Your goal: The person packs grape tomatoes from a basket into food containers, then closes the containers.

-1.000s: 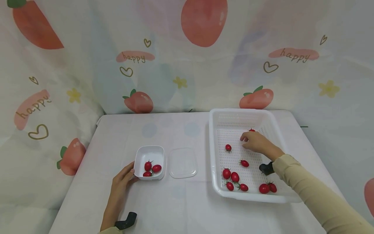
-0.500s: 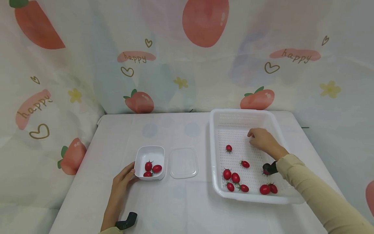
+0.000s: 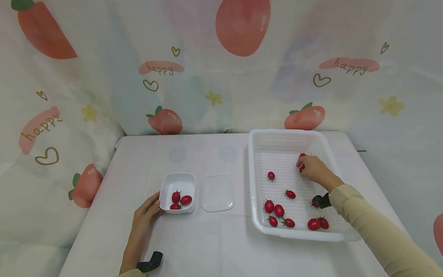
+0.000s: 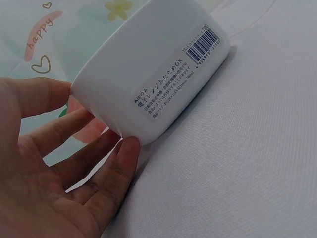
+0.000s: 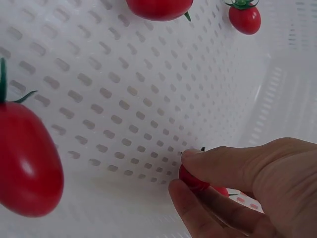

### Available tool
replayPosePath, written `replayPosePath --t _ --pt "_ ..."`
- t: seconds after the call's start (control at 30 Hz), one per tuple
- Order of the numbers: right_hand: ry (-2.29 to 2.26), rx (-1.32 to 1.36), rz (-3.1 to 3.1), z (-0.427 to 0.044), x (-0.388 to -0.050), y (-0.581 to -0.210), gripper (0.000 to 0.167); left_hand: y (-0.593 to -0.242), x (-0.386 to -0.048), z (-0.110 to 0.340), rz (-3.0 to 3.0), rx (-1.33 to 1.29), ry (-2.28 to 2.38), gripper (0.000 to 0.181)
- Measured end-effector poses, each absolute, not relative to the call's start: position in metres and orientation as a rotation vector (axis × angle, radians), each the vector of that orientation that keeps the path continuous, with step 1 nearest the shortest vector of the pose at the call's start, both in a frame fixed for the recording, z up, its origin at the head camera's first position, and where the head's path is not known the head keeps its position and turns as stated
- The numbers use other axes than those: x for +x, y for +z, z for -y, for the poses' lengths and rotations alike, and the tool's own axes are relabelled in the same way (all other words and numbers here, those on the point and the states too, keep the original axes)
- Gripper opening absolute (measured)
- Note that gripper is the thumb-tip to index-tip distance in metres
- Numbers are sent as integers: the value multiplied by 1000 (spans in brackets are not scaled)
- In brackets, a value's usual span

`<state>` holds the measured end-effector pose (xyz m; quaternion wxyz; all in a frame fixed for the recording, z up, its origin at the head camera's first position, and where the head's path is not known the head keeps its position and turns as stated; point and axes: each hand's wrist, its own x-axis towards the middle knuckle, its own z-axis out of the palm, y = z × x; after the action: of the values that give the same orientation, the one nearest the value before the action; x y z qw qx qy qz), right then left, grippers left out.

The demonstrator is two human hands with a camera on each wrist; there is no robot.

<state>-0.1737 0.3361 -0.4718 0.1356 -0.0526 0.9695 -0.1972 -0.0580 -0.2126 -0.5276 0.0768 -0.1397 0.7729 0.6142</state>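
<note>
My left hand point(image 3: 147, 209) holds a small square white container point(image 3: 167, 184) at its near left corner. In the left wrist view its fingertips touch the rim and lower edge of the container point(image 4: 148, 69), beside a printed label. Three cherry tomatoes point(image 3: 186, 199) lie inside. Over the far right part of a white perforated basket point(image 3: 254, 184), my right hand point(image 3: 315, 169) pinches a cherry tomato point(image 5: 192, 179) between thumb and fingers. Another red tomato point(image 3: 302, 154) shows just beyond that hand, and part of one point(image 5: 221, 191) peeks out behind the fingers.
A clear plastic lid point(image 3: 217, 193) lies flat between container and basket. Several loose cherry tomatoes point(image 3: 278, 210) are spread over the basket floor, mostly near its front. The basket's raised walls surround the right hand. A printed cloth point(image 3: 221, 92) hangs behind the white-covered table point(image 3: 194, 246).
My right hand has moved slightly right and down inside the basket and now pinches a tomato. The left hand and the container have stayed in place.
</note>
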Motion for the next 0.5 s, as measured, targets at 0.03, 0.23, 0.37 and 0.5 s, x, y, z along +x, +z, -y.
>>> replayPosePath --t 0.03,0.23,0.37,0.5 --pt "-573 -153 -2808 -336 -174 -472 22 -528 -58 213 -2320 -418 1837 48" --pt "-581 -204 -2873 -335 -174 -474 19 -528 -59 213 -2336 -424 1817 48" --pt "-581 -199 -2893 -331 -175 -472 18 -527 -58 212 -2331 -423 1824 48" --pt "-589 -168 -2878 -323 -175 -466 21 -527 -57 212 -2327 -422 1832 48"
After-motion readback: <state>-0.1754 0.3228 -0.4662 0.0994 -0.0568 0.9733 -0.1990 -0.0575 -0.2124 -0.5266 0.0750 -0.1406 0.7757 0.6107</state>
